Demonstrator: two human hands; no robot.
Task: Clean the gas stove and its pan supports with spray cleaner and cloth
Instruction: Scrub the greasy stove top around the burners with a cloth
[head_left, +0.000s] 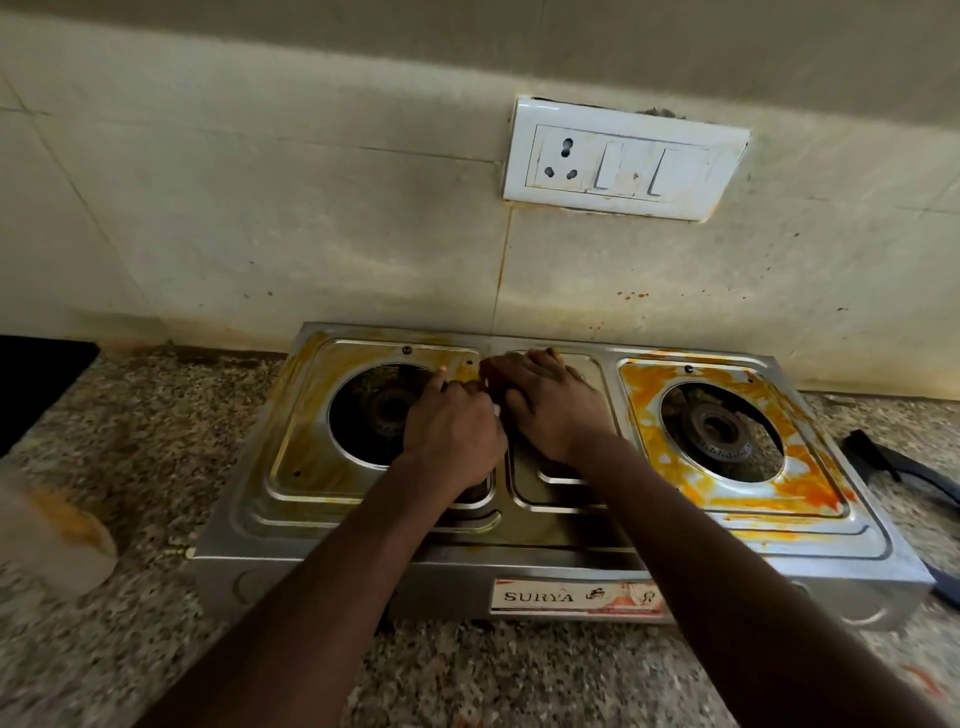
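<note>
A steel two-burner gas stove (363, 540) stands on the counter with no pan supports on it. Orange stains cover the plate around the right burner (719, 431), and thinner yellow smears ring the left burner (374, 410). My right hand (556, 405) lies over a dark brown cloth (491, 373) on the middle back of the stove top, fingers bent over it. My left hand (452, 431) meets it from the left, its fingers curled at the cloth's edge and the index finger stretched out. Most of the cloth is hidden under the hands.
A black pan support (898, 467) lies on the speckled granite counter (156, 467) right of the stove. A blurred translucent bottle (52, 540) with an orange smear stands at the near left. A white socket plate (623, 161) sits on the stained wall. A black surface (36, 384) adjoins the counter at far left.
</note>
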